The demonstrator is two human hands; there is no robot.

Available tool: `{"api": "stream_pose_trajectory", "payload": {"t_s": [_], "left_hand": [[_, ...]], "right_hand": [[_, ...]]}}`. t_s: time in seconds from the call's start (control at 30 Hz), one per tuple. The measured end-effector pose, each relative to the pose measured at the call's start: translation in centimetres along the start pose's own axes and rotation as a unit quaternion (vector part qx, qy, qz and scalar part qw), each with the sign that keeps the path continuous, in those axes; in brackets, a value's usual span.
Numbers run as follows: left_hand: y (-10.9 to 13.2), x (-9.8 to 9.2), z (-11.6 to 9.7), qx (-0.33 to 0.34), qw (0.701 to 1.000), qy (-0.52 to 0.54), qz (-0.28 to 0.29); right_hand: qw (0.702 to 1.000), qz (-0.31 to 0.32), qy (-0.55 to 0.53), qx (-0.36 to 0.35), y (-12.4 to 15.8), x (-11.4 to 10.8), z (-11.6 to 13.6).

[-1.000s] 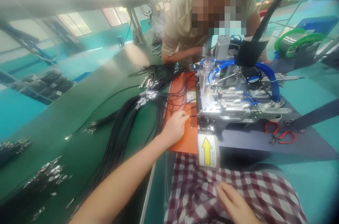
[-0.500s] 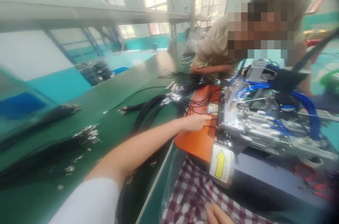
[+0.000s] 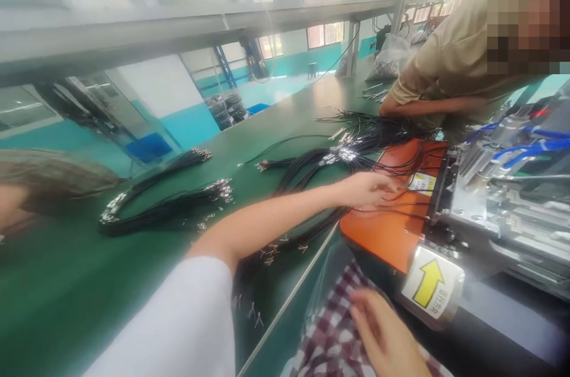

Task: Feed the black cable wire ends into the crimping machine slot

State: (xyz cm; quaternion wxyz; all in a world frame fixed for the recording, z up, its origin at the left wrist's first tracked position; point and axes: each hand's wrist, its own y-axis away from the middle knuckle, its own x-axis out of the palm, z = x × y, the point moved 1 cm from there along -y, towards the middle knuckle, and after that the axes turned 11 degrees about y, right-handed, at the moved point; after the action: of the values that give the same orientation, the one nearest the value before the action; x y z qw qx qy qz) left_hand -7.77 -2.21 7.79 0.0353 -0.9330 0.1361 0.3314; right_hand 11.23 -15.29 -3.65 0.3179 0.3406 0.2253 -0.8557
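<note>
My left hand (image 3: 363, 190) hovers over the orange plate (image 3: 378, 231) at the front of a machine, its fingers loosely bent and apart. Thin black cables (image 3: 403, 211) run under and beside these fingers into the machine's edge; I see none gripped. Behind the hand, a bundle of black cables with shiny metal ends (image 3: 341, 154) spreads across the green table (image 3: 285, 110). My right hand (image 3: 387, 335) is low in front of me, over a checkered cloth (image 3: 329, 323), fingers stretched out and holding nothing visible.
The machine (image 3: 503, 199) with blue tubes stands at right; a yellow-arrow label (image 3: 430, 285) marks its front. A co-worker's forearm (image 3: 436, 107) rests beyond the cables. More cables (image 3: 155, 205) lie at left, near another person's arm (image 3: 18, 205). A shelf beam (image 3: 200, 27) crosses above.
The view has swung left, so the machine and co-worker sit further right. My left hand has drawn back from the machine's edge and its fingers have loosened. More of my right hand shows.
</note>
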Motion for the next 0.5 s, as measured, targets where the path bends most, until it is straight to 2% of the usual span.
{"api": "stream_pose_trajectory", "payload": {"t_s": [0.07, 0.1, 0.2, 0.33, 0.5], "left_hand": [[2.5, -1.2, 0.8, -0.015, 0.999, -0.010, -0.035], [3.8, -1.8, 1.2, -0.022, 0.998, -0.015, -0.050], [7.4, -2.7, 2.4, -0.040, 0.995, -0.026, -0.087], [10.3, -2.6, 4.2, -0.054, 0.990, -0.029, -0.131], [10.9, -2.4, 6.3, -0.070, 0.982, -0.021, -0.174]], "right_hand": [[0.990, 0.014, 0.100, -0.094, -3.7, 0.5, 2.1], [0.975, 0.036, 0.171, -0.139, -5.5, 0.8, 3.0], [0.957, 0.060, 0.216, -0.184, -9.1, 1.7, 4.4], [0.937, 0.089, 0.240, -0.239, -10.2, 1.8, 4.3], [0.923, 0.104, 0.264, -0.261, -10.5, 1.3, 4.1]]}}
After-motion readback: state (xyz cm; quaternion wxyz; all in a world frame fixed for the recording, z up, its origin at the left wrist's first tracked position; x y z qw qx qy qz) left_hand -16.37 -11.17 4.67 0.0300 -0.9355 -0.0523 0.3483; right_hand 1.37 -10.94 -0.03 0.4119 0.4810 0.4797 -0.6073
